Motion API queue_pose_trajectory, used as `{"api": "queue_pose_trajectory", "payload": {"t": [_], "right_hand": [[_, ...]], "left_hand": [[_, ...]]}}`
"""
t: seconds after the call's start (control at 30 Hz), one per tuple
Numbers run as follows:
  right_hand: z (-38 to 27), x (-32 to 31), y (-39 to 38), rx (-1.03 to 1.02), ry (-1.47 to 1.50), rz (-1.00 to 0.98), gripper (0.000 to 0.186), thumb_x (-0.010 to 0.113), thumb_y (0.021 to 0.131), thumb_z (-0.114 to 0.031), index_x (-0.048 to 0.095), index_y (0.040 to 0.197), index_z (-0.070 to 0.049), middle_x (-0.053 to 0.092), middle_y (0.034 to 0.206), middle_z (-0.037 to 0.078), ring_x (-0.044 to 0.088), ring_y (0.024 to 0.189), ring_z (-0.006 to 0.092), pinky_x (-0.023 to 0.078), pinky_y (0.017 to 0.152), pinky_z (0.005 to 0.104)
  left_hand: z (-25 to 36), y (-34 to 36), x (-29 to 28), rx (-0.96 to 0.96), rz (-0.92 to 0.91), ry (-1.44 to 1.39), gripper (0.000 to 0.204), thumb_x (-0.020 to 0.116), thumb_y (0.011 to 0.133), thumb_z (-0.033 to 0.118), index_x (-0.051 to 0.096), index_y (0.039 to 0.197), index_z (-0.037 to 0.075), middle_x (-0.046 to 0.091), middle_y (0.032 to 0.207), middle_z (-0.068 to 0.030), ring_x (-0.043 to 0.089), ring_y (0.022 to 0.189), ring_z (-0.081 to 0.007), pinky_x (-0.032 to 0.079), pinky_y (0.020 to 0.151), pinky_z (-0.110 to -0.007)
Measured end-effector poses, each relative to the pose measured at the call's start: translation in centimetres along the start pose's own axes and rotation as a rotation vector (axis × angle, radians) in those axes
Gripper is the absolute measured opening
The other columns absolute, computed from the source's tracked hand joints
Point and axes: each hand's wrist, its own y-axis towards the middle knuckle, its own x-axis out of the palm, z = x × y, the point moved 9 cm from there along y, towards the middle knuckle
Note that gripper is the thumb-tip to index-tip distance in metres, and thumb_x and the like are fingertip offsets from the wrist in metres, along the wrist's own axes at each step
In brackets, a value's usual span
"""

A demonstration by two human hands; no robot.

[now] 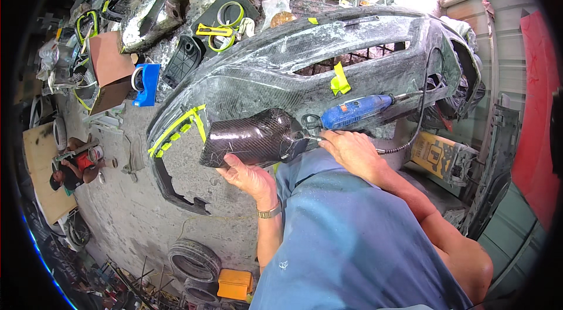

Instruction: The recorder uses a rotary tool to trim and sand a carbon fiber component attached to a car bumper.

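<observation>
A glossy black carbon-fibre piece [249,139], curved like a duct, is held up by my left hand [249,178], thumb on its near side and the other fingers hidden beneath. Pinched in my right hand [352,151] is the slim handpiece [315,138] of a rotary tool, its tip at the piece's right end. I cannot tell whether the tip touches. From the handpiece a flexible shaft [404,144] loops round to the blue rotary tool body [356,112]. That body rests on a large, dusty carbon-fibre bumper [252,90] beyond my hands.
Yellow-green tape [340,79] sticks to the bumper. Tape rolls [230,14], a yellow cutter knife [214,30], a blue tape dispenser [146,84] and a cardboard box [109,63] lie at the far left. Tyres [194,260] stand lower left; another person [76,166] sits on the floor.
</observation>
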Motion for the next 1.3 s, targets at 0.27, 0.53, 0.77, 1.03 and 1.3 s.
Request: {"api": "queue_pose_trajectory", "payload": {"t": [0.27,0.53,0.77,1.03,1.3], "right_hand": [[0.1,-0.1,0.4,-0.039,0.025,0.065,0.028,0.052,0.098,-0.031,0.062,0.107,-0.006,0.068,0.092,0.017,0.065,0.086,0.0388,0.05,0.074,0.0506],[0.2,-2.2,-1.3,-0.062,0.111,0.073,0.032,0.056,0.096,-0.033,0.063,0.107,-0.004,0.067,0.099,0.018,0.064,0.092,0.0372,0.049,0.078,0.0479],[1.5,-0.5,-2.4,-0.11,0.073,0.091,0.031,0.058,0.094,-0.033,0.064,0.103,-0.004,0.067,0.098,0.016,0.064,0.091,0.0348,0.049,0.079,0.0455],[1.6,1.1,-2.4,-0.109,0.043,0.079,0.03,0.057,0.095,-0.034,0.064,0.104,-0.006,0.067,0.092,0.015,0.064,0.09,0.0341,0.05,0.077,0.0454],[2.0,1.7,-1.3,-0.111,0.034,0.075,0.032,0.056,0.095,-0.035,0.064,0.108,-0.007,0.067,0.093,0.015,0.064,0.091,0.0344,0.051,0.077,0.0462]], "left_hand": [[-0.2,0.2,0.1,-0.009,-0.011,-0.005,0.053,0.063,0.094,0.042,0.046,0.126,0.004,0.053,0.13,-0.0113,0.054,0.117,-0.0226,0.045,0.102,-0.04],[-4.2,1.8,-1.4,-0.213,-0.109,-0.072,0.062,0.061,0.093,0.049,0.044,0.132,0.004,0.053,0.131,-0.011,0.054,0.116,-0.0223,0.044,0.102,-0.039],[-6.3,2.0,-1.1,-0.215,-0.066,-0.013,0.067,0.061,0.093,0.051,0.042,0.137,0.005,0.05,0.137,-0.011,0.052,0.119,-0.023,0.042,0.104,-0.04],[-6.9,2.0,-1.0,-0.298,-0.076,-0.036,0.073,0.063,0.093,0.049,0.034,0.144,0.006,0.045,0.141,-0.0115,0.047,0.124,-0.0245,0.039,0.106,-0.043],[-7.4,2.1,-1.1,-0.317,-0.113,-0.042,0.088,0.066,0.09,0.051,0.023,0.15,0.005,0.038,0.147,-0.0132,0.043,0.128,-0.0261,0.036,0.109,-0.044]]}}
